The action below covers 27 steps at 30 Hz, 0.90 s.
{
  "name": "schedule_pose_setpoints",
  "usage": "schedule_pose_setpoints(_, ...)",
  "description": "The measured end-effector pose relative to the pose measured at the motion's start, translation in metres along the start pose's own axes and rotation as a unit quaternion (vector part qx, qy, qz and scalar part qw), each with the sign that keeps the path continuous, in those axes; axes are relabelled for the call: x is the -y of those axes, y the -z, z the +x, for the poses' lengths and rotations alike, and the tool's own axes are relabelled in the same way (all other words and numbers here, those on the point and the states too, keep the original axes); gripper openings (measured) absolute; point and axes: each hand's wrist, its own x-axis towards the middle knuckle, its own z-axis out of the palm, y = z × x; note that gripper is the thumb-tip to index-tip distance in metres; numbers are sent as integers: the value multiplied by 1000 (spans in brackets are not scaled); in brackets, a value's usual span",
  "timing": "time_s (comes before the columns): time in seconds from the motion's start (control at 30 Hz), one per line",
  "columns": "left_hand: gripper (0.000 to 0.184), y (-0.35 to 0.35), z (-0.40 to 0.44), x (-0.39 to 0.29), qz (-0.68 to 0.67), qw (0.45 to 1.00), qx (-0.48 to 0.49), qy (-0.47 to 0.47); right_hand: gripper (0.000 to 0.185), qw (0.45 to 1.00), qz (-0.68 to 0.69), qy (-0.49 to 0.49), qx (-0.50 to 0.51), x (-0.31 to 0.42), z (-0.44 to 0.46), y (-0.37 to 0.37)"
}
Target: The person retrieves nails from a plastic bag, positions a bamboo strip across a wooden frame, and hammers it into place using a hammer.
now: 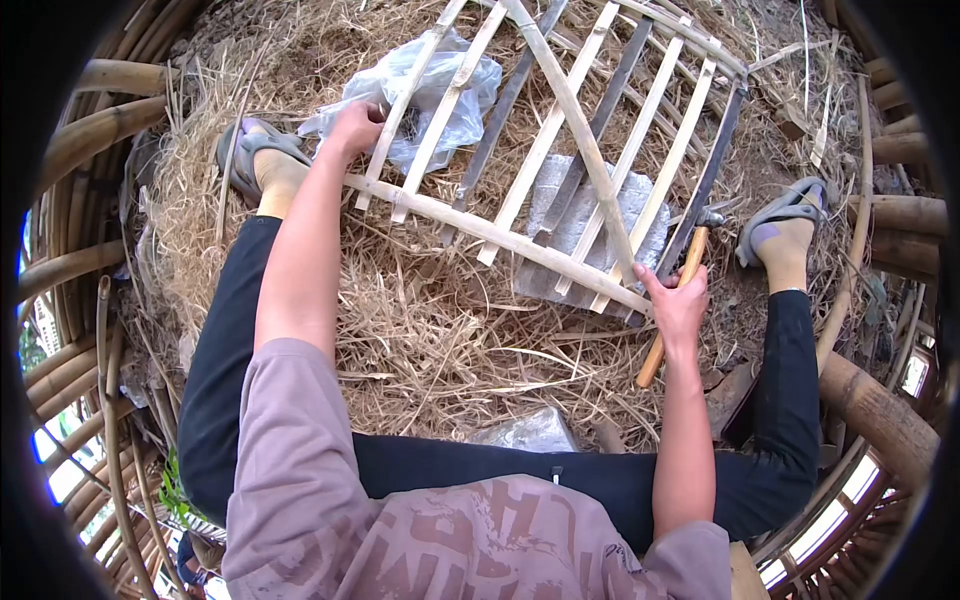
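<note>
A slatted bamboo frame [547, 130] lies across the straw, with pale and dark strips fixed to crossing rails and one diagonal strip. My right hand [680, 300] is closed around the wooden handle of a hammer [692, 262], its metal head pointing away from me. The thumb of that hand rests by the frame's near right corner. At the frame's left side, my left hand [355, 128] has its fingers curled beside the outermost slat and a clear plastic bag [465, 75]. What those fingers hold, if anything, is hidden. Beneath the frame's right part sits a grey stone block [652, 222].
Dry straw and shavings [430, 320] cover the ground between my spread legs. A silvery block [538, 432] lies close to my lap. Curved bamboo poles [85, 135] wall in both sides, and a thick bamboo pole [880, 415] stands at right. My sandalled feet flank the frame.
</note>
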Motion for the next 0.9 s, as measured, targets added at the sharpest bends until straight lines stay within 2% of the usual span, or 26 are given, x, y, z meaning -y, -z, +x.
schedule_pose_setpoints(0.3, 26, 1, -2, 1, -47, 998, -22, 40, 68, 1000, -15, -3, 0, -1, 1, 1)
schedule_pose_setpoints(0.4, 26, -3, 2, 3, -121, 987, -28, 97, 68, 1000, -12, -3, 1, 0, 0, 1)
schedule_pose_setpoints(0.5, 23, -11, 4, 6, -276, 953, -49, 118, 68, 1000, -8, 3, -2, -2, 1, -1)
schedule_pose_setpoints(0.6, 17, -9, 2, 2, -310, 939, -40, 143, 67, 1000, -3, 1, -3, 0, 0, 0)
schedule_pose_setpoints(0.8, 9, -15, 7, 16, -360, 917, -80, 148, 68, 1000, -2, -4, 0, 1, 0, 0)
schedule_pose_setpoints(0.9, 10, -14, 4, 19, -373, 915, -103, 116, 69, 1000, -15, 1, -2, -5, 3, -2)
